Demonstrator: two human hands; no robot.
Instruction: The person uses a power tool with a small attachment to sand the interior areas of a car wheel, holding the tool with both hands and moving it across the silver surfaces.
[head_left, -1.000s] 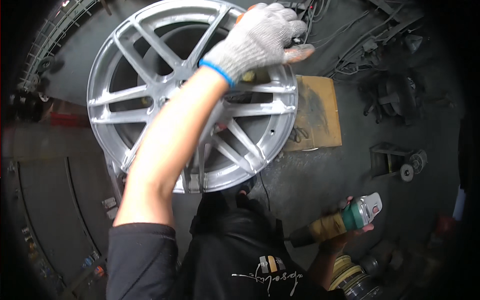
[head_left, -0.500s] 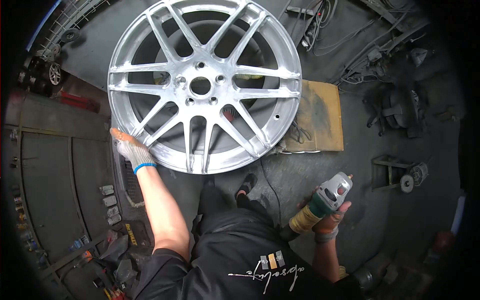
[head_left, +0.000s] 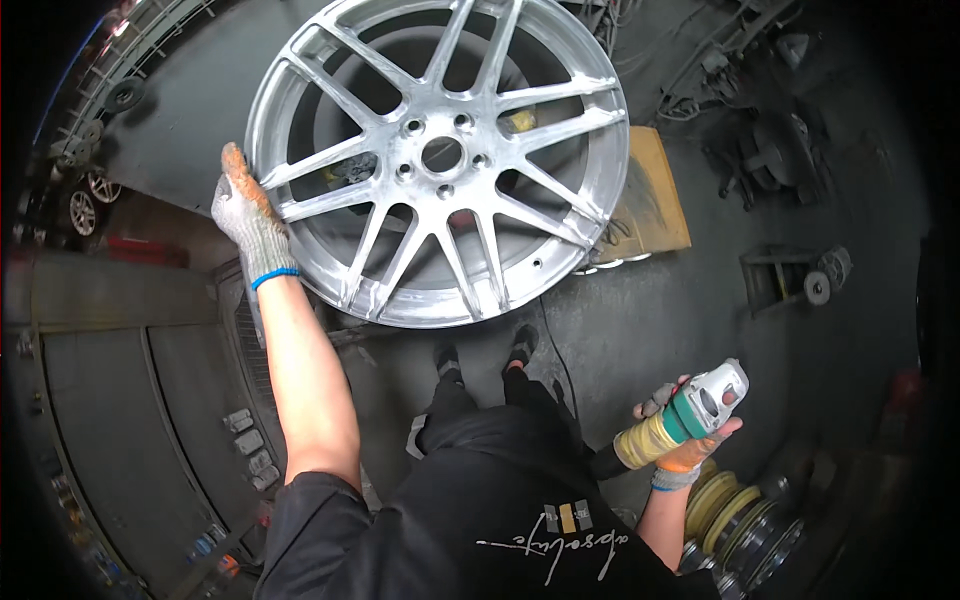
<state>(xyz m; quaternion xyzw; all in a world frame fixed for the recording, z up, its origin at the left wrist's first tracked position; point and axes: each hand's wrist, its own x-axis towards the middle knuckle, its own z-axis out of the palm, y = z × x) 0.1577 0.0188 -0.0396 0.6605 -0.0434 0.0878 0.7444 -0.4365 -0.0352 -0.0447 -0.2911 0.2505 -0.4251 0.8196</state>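
A large silver multi-spoke wheel rim (head_left: 470,185) lies face up ahead of me, its far edge cut off by the picture's top. My left hand (head_left: 248,210), in a grey knit glove with orange coating and a blue cuff, grips the rim's left edge; some fingers are hidden by it. Off to the right, away from the rim, my right hand (head_left: 690,455) is wrapped around an angle grinder (head_left: 690,410). This tool has a silver head, a green middle and yellow wrapping on its body. A similar glove covers that hand.
A brown cardboard piece (head_left: 655,195) sticks out right of the rim. A dark cord (head_left: 560,350) runs over the floor near my feet. Several wheel rims (head_left: 745,520) stand at the lower right. A bench grinder (head_left: 815,288) and a dark chair (head_left: 765,160) are farther right.
The rim has turned clockwise, and my left hand has gone up along with its left edge. My right hand has carried the grinder slightly rightward. The whole view has shifted a little.
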